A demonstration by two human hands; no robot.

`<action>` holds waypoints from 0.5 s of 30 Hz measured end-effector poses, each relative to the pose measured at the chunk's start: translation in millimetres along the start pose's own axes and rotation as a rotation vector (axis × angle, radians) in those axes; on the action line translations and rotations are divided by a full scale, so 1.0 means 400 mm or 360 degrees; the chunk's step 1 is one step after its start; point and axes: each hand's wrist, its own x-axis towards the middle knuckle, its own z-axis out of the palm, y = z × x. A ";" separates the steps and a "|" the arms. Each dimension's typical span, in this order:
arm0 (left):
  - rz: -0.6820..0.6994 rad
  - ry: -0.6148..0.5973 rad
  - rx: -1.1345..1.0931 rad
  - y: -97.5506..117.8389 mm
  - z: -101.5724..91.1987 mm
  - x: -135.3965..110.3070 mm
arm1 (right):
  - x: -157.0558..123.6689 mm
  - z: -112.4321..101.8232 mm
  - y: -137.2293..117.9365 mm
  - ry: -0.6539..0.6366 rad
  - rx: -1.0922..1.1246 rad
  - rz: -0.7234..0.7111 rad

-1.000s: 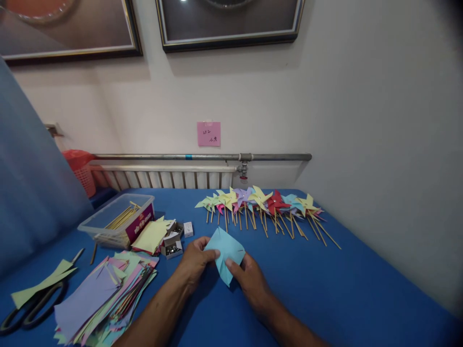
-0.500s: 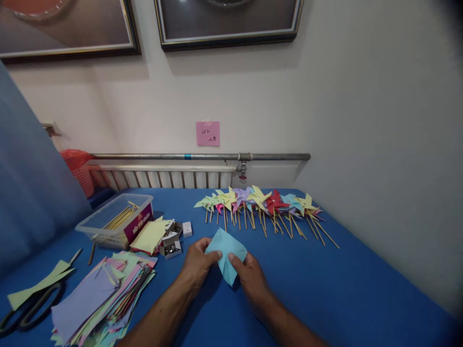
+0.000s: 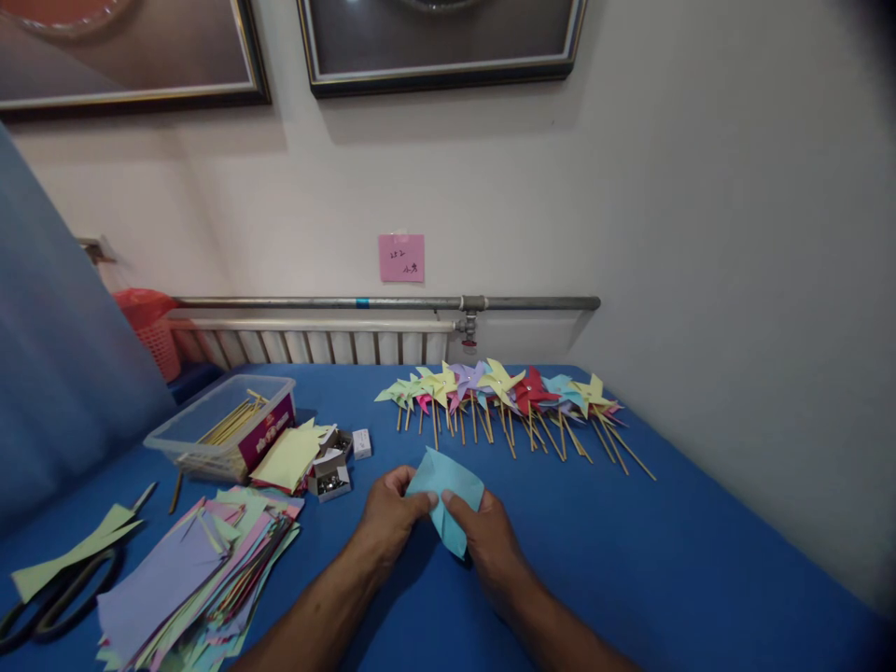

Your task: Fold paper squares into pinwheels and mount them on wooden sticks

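A light blue paper square (image 3: 448, 490), partly folded, is pinched between both my hands just above the blue table (image 3: 630, 551). My left hand (image 3: 388, 518) grips its left side with thumb and fingers closed. My right hand (image 3: 490, 541) pinches the paper near its middle from the right. A row of finished paper pinwheels (image 3: 504, 392) on wooden sticks lies beyond the hands near the wall.
A stack of coloured cut papers (image 3: 200, 574) lies at front left, with black scissors (image 3: 49, 602) beside it. Behind it stand a clear plastic box of sticks (image 3: 224, 425), yellow papers (image 3: 290, 457) and small boxes of pins (image 3: 332, 471). A radiator and pipe (image 3: 385, 303) run along the wall.
Both hands have drawn slightly closer together and nearer to me, folding the blue paper's corners inward. Nothing else on the table has moved.
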 end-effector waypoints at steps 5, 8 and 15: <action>0.0025 0.0016 0.0040 0.008 -0.009 0.005 | 0.008 -0.012 0.011 -0.0017 -0.0159 -0.0062; 0.0050 0.0109 0.0087 0.018 -0.017 0.007 | 0.008 -0.009 0.004 -0.0008 -0.0214 -0.0036; 0.0223 0.0174 0.0260 0.028 -0.024 0.005 | 0.008 -0.012 -0.006 -0.0024 -0.0306 -0.0025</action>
